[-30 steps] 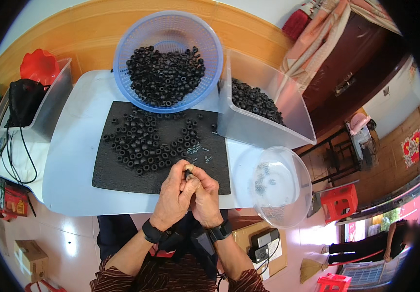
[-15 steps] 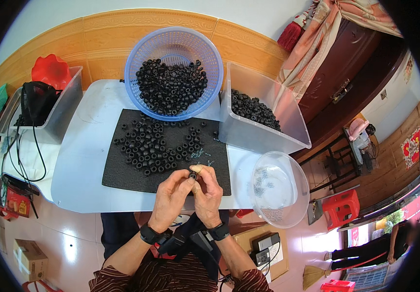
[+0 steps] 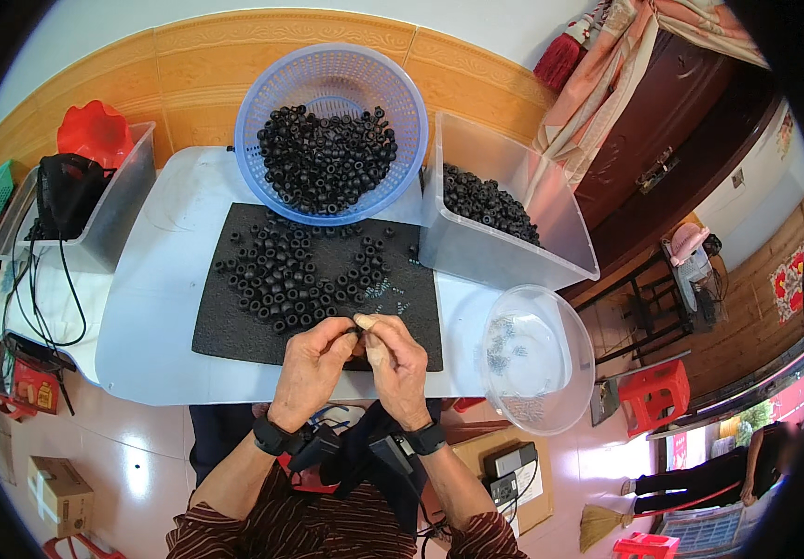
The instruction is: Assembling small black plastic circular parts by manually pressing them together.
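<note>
Both my hands meet over the front edge of a black mat (image 3: pixel 234 328). The thumb and fingers of my left hand (image 3: pixel 311 371) pinch a small black ring-shaped part (image 3: pixel 357 330), mostly hidden by fingertips. My right hand (image 3: pixel 396 373) closes on the same part from the other side, thumb and forefinger pressed to it. Just beyond my fingers lies a loose heap of black ring-shaped parts (image 3: pixel 295 278), each with a hole. Beside the heap, tiny silvery metal pieces (image 3: pixel 381 291) are scattered, too small to tell their exact kind.
A blue perforated basket (image 3: pixel 247 154) of black parts stands behind the mat. To its right is a clear plastic bin (image 3: pixel 504 264) with more. A round clear tub (image 3: pixel 577 373) with tiny metal pieces sits at the table's right edge. Another bin (image 3: pixel 132 191) stands left.
My joined hands have shifted slightly left and away from me. The black part, whose hole showed before, is now turned and mostly covered by my fingers.
</note>
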`<state>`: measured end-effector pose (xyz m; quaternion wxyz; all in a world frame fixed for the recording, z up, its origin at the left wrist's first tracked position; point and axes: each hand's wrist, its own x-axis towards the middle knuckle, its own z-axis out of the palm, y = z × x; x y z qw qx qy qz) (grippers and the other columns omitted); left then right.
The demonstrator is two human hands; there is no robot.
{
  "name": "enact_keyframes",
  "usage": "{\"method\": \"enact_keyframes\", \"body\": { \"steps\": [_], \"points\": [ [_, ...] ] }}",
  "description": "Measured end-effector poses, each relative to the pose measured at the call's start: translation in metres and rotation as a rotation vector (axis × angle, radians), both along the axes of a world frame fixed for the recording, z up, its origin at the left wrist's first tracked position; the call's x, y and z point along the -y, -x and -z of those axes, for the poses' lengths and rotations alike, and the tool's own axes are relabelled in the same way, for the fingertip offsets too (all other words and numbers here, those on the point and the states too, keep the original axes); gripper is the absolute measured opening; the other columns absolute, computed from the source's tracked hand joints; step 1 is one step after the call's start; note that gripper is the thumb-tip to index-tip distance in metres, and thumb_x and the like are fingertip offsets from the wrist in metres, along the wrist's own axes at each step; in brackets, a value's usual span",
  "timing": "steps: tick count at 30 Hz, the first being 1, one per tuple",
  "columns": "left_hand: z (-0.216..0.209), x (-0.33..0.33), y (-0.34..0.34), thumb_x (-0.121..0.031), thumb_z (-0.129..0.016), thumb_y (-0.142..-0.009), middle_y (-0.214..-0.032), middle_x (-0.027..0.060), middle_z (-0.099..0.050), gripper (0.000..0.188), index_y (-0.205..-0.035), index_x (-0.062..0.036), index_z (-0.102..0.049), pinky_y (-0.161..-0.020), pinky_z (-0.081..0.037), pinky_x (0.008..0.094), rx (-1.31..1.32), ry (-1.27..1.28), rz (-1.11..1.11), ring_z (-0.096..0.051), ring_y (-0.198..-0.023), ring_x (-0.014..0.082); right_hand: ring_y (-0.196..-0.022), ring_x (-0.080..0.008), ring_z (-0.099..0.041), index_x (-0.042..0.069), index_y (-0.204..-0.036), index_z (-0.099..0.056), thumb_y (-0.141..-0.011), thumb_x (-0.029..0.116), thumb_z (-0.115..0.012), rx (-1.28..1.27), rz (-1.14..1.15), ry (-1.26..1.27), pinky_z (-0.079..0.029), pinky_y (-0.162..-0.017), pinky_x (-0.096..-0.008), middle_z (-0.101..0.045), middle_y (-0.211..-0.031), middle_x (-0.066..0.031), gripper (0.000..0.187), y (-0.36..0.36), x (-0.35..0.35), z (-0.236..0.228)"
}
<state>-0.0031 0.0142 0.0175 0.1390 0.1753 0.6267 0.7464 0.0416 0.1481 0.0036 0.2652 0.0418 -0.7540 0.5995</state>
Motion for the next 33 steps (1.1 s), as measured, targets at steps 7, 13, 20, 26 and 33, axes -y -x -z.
{"method": "enact_keyframes", "body": {
  "steps": [7,13,20,26,33],
  "points": [
    [0.001,0.007,0.001,-0.006,-0.055,-0.092,-0.081,0.0141,-0.069,0.020,-0.107,0.0052,-0.061,-0.068,-0.052,0.0294,-0.246,0.186,-0.023,-0.066,-0.075,0.0159,-0.077,-0.0060,-0.060,-0.002,-0.104,-0.068,-0.088,-0.003,-0.063,0.100,-0.026,0.107,-0.048,-0.067,-0.0192,-0.068,-0.095,-0.0047,0.016,0.006,-0.008,0.007],
    [-0.002,0.007,0.003,-0.007,-0.055,-0.091,-0.082,0.0165,-0.069,0.017,-0.102,0.0055,-0.060,-0.066,-0.051,0.0309,-0.283,0.250,-0.033,-0.068,-0.074,0.0205,-0.077,-0.0045,-0.060,-0.003,-0.105,-0.067,-0.088,-0.003,-0.063,0.137,-0.007,0.097,-0.049,-0.067,-0.0180,-0.067,-0.093,-0.0028,0.017,0.006,-0.009,0.008],
    [-0.002,0.008,0.007,-0.007,-0.055,-0.092,-0.082,0.0146,-0.070,0.016,-0.101,0.0053,-0.061,-0.068,-0.052,0.0308,-0.232,0.212,0.020,-0.070,-0.076,0.0212,-0.082,-0.0091,-0.062,-0.003,-0.104,-0.066,-0.089,-0.004,-0.061,0.126,-0.044,0.080,-0.051,-0.073,-0.0218,-0.067,-0.096,-0.0062,0.016,0.007,-0.012,0.005],
    [-0.003,0.009,0.008,-0.007,-0.055,-0.091,-0.082,0.0147,-0.070,0.016,-0.100,0.0051,-0.061,-0.068,-0.053,0.0311,-0.220,0.243,0.055,-0.070,-0.076,0.0216,-0.085,-0.0115,-0.061,-0.003,-0.105,-0.065,-0.090,-0.002,-0.061,0.054,-0.056,0.000,-0.051,-0.075,-0.0231,-0.065,-0.099,-0.0077,0.016,0.006,-0.011,0.003],
    [-0.009,0.005,0.004,-0.005,-0.056,-0.090,-0.080,0.0169,-0.069,0.016,-0.102,0.0038,-0.062,-0.066,-0.052,0.0313,-0.285,0.323,0.005,-0.069,-0.073,0.0225,-0.084,-0.0118,-0.061,-0.003,-0.106,-0.066,-0.091,-0.003,-0.060,0.047,-0.061,0.069,-0.053,-0.075,-0.0249,-0.063,-0.101,-0.0077,0.016,0.006,-0.007,0.003]
  ]
}}
